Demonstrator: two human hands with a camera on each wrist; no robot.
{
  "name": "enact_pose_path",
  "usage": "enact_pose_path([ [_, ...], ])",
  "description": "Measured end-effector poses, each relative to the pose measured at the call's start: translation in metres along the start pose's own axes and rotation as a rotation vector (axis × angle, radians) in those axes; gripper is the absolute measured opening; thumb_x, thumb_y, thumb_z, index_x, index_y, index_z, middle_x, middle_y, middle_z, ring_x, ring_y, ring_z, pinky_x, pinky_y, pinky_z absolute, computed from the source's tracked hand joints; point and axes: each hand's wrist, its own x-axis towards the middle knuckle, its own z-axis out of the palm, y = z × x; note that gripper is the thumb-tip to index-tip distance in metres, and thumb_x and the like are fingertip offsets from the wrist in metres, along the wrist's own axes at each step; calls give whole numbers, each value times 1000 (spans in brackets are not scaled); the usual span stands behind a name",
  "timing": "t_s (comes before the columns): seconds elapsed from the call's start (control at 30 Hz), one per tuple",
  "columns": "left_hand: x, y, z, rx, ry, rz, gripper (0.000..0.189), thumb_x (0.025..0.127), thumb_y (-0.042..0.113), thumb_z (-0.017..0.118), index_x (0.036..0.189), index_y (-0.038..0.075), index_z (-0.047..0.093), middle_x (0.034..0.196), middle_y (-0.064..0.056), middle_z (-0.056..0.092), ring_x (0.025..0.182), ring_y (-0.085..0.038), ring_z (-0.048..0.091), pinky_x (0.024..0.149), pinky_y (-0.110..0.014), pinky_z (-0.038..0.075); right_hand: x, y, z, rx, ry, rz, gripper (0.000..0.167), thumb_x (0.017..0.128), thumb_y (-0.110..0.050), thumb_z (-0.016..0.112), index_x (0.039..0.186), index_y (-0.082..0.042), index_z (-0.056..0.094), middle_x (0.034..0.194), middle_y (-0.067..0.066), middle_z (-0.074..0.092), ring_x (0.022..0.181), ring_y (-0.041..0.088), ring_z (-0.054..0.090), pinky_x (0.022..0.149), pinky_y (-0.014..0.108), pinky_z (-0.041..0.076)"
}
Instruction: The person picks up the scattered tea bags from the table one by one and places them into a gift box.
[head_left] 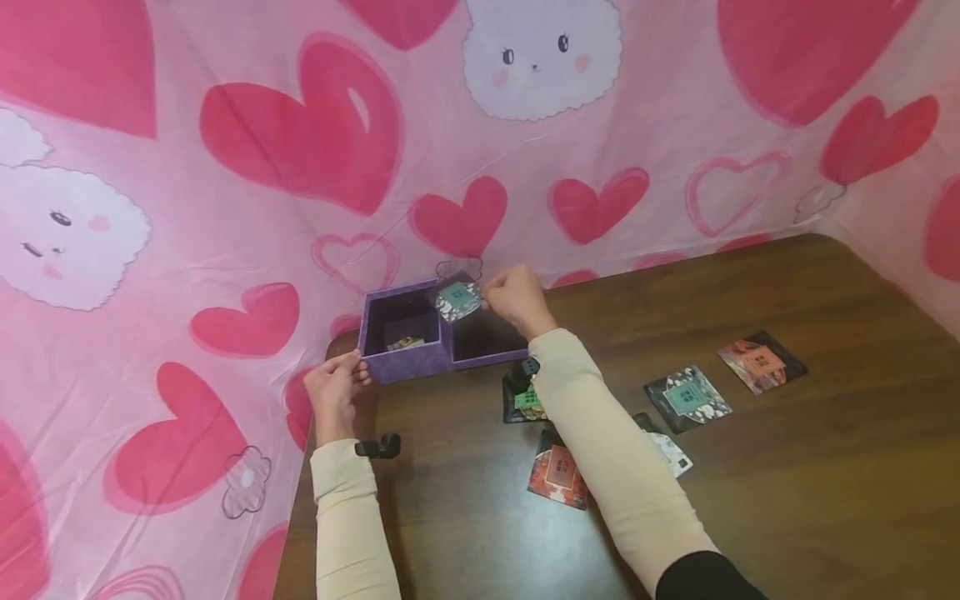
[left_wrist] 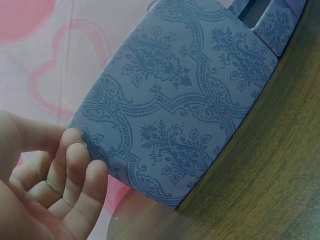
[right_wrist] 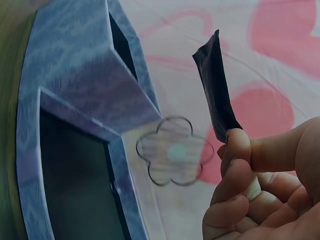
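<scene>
My right hand [head_left: 519,300] pinches a dark sachet [head_left: 459,298] with a teal label by its edge, above a purple box [head_left: 408,367]. The right wrist view shows that sachet [right_wrist: 216,90] nearly edge-on between thumb and fingers. A deep compartment forms the box's left side, with a colourful packet [head_left: 406,342] lying inside; its right side is a shallower dark-lined section [head_left: 487,340]. At the near left corner, my left hand [head_left: 335,387] holds the box between thumb and fingers. Up close, the box wall [left_wrist: 170,95] carries a paisley-like pattern.
On the brown wooden table [head_left: 825,467] lie a green-labelled sachet [head_left: 527,404], a red sachet [head_left: 558,475], a white one [head_left: 670,452], a teal-labelled one [head_left: 687,397] and an orange-red one [head_left: 762,362]. A pink heart-print cloth [head_left: 525,158] hangs behind the table.
</scene>
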Motion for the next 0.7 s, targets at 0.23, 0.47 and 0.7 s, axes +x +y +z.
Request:
enact_pose_path([
  [0.23, 1, -1, -2, -32, 13, -20, 13, 90, -5, 69, 100, -13, 73, 58, -5, 62, 50, -13, 60, 60, -32, 62, 4, -10, 31, 16, -28, -21, 13, 85, 0, 66, 84, 2, 79, 80, 12, 73, 75, 19, 58, 54, 24, 43],
  [0.47, 0, -1, -2, -64, -7, -42, 20, 91, -5, 70, 107, -16, 68, 60, -7, 63, 51, -14, 61, 66, -37, 63, 5, -16, 55, 11, -65, -25, 10, 86, -2, 69, 86, 0, 79, 78, 8, 74, 80, 21, 65, 59, 24, 46],
  [0.7, 2, 0, -3, -66, -10, -43, 18, 91, -4, 70, 105, -14, 69, 61, -7, 63, 53, -16, 63, 71, -41, 62, 5, -22, 65, 10, -66, -27, 13, 91, -9, 72, 83, -1, 78, 68, 5, 71, 74, 22, 68, 63, 29, 51],
])
